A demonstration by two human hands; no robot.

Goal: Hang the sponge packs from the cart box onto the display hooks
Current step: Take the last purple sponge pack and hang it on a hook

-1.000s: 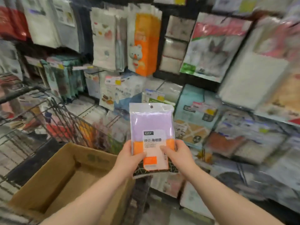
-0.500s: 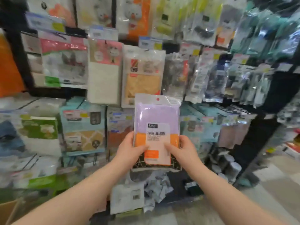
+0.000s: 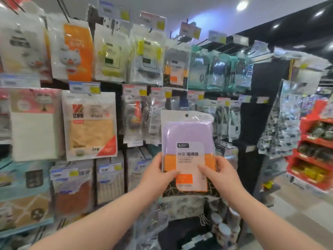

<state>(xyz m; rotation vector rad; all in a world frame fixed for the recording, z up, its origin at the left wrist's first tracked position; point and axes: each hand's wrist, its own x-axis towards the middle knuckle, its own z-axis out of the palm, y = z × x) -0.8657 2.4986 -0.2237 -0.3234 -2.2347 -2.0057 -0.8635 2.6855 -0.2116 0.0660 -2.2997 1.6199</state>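
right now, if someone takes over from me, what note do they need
Left hand: grips the sponge pack by its lower left edge.
Right hand: grips the lower right edge.
Pack: upright in front of the display, hang hole at the top, on no hook.
A matching pack hangs in the upper row, above and a little left of the held one. That is probably its hook.
Cart and box: out of view.
Done: one pack in hand and brought to the display.
Left: slide the hole onto the hook, then fetch any further packs from the box.
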